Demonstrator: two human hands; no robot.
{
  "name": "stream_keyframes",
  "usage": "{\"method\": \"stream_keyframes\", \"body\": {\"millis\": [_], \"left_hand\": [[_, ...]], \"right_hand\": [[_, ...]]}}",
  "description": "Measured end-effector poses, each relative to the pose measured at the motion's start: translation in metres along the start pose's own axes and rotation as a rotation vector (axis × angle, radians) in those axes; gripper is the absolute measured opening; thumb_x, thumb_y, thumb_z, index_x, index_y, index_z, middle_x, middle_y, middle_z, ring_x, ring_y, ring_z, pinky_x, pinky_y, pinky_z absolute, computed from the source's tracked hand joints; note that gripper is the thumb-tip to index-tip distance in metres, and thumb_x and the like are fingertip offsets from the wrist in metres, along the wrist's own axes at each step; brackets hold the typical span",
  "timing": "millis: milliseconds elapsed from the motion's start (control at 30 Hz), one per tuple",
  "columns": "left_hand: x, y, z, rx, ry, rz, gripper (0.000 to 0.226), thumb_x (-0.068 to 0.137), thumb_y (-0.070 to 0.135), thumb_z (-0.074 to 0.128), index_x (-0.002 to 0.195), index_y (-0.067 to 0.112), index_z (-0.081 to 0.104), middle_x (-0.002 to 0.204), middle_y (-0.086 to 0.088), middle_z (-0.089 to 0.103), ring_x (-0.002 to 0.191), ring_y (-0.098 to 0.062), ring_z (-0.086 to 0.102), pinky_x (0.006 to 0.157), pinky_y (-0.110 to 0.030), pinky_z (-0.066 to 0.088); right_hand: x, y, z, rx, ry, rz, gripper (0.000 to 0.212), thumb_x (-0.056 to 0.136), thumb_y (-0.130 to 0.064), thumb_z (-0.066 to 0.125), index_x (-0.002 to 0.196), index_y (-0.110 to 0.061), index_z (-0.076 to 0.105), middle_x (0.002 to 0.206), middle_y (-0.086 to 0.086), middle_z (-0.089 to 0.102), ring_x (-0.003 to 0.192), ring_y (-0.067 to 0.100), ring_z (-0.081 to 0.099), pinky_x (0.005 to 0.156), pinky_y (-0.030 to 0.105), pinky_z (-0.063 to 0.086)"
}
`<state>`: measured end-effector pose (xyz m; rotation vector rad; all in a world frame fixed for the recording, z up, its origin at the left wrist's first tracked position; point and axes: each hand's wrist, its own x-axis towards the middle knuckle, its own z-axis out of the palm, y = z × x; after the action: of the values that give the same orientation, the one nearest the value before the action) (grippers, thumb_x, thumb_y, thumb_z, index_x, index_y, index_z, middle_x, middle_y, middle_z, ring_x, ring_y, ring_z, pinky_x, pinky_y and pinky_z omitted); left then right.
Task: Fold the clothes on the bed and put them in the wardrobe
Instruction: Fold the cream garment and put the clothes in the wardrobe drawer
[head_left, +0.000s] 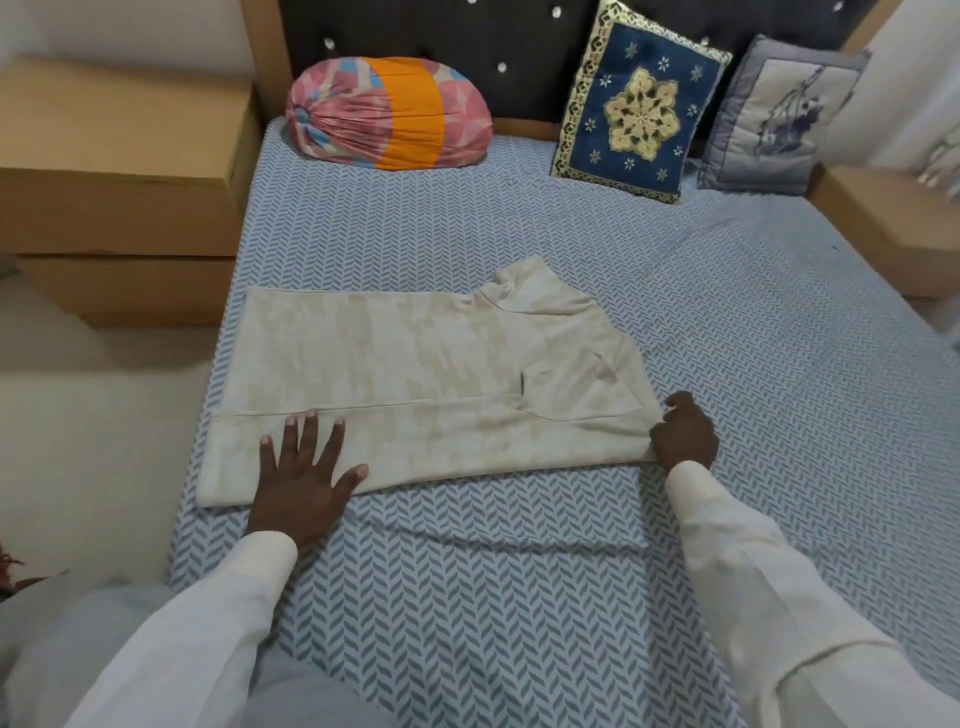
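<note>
Your left hand lies flat, palm down, with the fingers straight and spread. It presses on the near left part of the cream garment, and the heel of the palm reaches just off the cloth onto the bed. The fingertips point away from you and end at a long line in the cloth that runs along the garment's length. The forearm, in a white sleeve, comes up from the lower left.

Your right hand is at the garment's near right corner. Its fingers are curled and its knuckles are up, gripping the edge of the cloth there. The wrist is bent slightly inward, and the sleeved arm comes in from the lower right.

The garment lies flat in the middle of the patterned sheet, between your two hands. Its long axis runs left to right across the bed. The straight hem end is on the left, close to the mattress edge. The collar end points right and slightly away from you, towards the blue cushion. That cushion leans against the headboard, well apart from the garment, with a striped bolster to its left.
</note>
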<state>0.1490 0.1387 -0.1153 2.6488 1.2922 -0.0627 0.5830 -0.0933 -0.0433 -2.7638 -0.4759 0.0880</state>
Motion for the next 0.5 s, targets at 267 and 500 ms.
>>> {"method": "stream_keyframes", "body": {"millis": [267, 500], "left_hand": [[-0.003, -0.006, -0.007, 0.009, 0.063, -0.025, 0.075, 0.093, 0.068, 0.015, 0.154, 0.026, 0.023, 0.162, -0.011, 0.017, 0.149, -0.035, 0.009, 0.117, -0.055, -0.007], [0.079, -0.053, -0.046, 0.066, 0.132, -0.072, 0.056, 0.088, 0.045, 0.037, 0.117, 0.007, 0.067, 0.111, -0.019, 0.061, 0.099, -0.039, 0.057, 0.09, -0.051, 0.044]], "right_hand": [[-0.066, -0.126, 0.076, 0.23, -0.312, -0.707, 0.026, 0.085, -0.018, 0.068, 0.11, -0.016, 0.064, 0.089, 0.002, 0.061, 0.086, 0.027, 0.059, 0.085, 0.036, 0.048], [-0.024, -0.218, 0.11, -0.08, -0.343, -0.631, 0.019, 0.09, -0.02, 0.055, 0.107, -0.012, 0.063, 0.1, 0.018, 0.061, 0.098, 0.037, 0.057, 0.081, 0.037, 0.043]]}}
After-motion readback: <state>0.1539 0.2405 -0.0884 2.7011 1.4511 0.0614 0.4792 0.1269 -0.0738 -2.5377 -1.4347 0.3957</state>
